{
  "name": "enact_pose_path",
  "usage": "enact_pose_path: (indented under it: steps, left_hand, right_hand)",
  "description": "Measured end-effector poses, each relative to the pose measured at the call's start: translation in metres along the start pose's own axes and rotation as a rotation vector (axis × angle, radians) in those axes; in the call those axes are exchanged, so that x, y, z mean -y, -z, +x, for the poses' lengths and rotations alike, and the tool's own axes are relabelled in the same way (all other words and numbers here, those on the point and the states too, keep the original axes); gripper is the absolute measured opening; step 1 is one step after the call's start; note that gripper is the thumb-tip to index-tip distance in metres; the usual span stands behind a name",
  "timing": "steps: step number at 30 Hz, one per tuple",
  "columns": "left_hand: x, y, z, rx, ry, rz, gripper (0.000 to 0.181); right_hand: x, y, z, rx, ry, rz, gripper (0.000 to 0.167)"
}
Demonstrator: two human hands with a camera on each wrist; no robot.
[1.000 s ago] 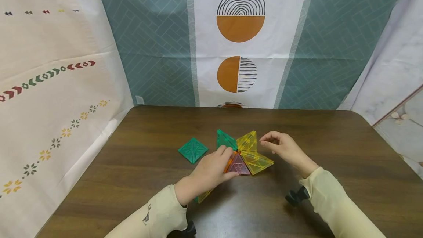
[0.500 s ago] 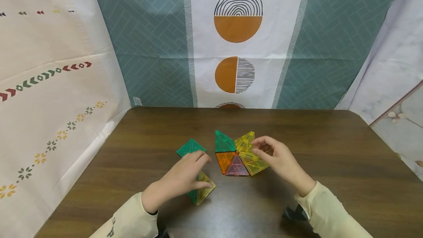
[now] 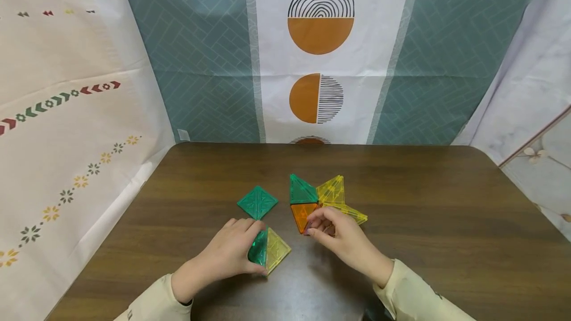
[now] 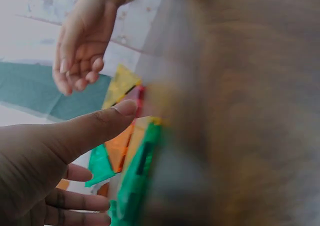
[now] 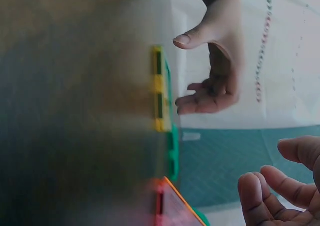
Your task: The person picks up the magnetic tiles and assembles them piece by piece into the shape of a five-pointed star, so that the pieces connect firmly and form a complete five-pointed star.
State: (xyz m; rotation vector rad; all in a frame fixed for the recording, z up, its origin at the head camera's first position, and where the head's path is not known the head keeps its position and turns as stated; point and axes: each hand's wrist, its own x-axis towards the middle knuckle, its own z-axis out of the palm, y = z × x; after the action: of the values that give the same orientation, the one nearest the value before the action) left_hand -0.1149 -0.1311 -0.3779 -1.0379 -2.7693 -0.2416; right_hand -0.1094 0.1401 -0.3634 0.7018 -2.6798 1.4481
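Observation:
My left hand (image 3: 225,249) hovers around a green triangle magnetic tile (image 3: 257,246), which adjoins a yellow tile (image 3: 277,249). Thumb and fingers stand apart there, and the right wrist view shows a gap between the left hand (image 5: 227,51) and the tiles. My right hand (image 3: 345,237) is over the purple triangle tile (image 5: 175,208), hiding most of it in the head view; the fingers are loosely bent and hold nothing. That purple tile belongs to a partial fan with an orange tile (image 3: 303,216), a green tile (image 3: 302,191) and yellow tiles (image 3: 332,190).
Two green triangles form a diamond (image 3: 257,202) left of the fan. Everything lies flat on a dark wooden table (image 3: 424,187). Patterned cloths (image 3: 214,63) hang behind and at both sides.
My left hand has moved from the fan's orange tile leftward to the green and yellow pair. My right hand has come in from the right to above the purple tile. The tiles stay put.

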Motion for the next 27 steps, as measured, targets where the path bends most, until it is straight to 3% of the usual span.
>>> enact_pose_path:
  steps: [11, 20, 27]
  left_hand:
    - [-0.005, -0.016, -0.01, -0.087, 0.022, 0.083, 0.085]
    - [-0.007, -0.02, -0.014, -0.096, 0.052, 0.056, 0.077]
    - [-0.011, -0.021, -0.016, -0.104, 0.085, -0.002, 0.072]
  right_hand:
    - [-0.002, -0.026, 0.004, 0.095, -0.005, -0.015, 0.022]
    - [-0.004, -0.044, 0.01, 0.148, -0.034, -0.098, 0.02]
    - [-0.004, -0.05, 0.011, 0.194, -0.068, -0.097, 0.022]
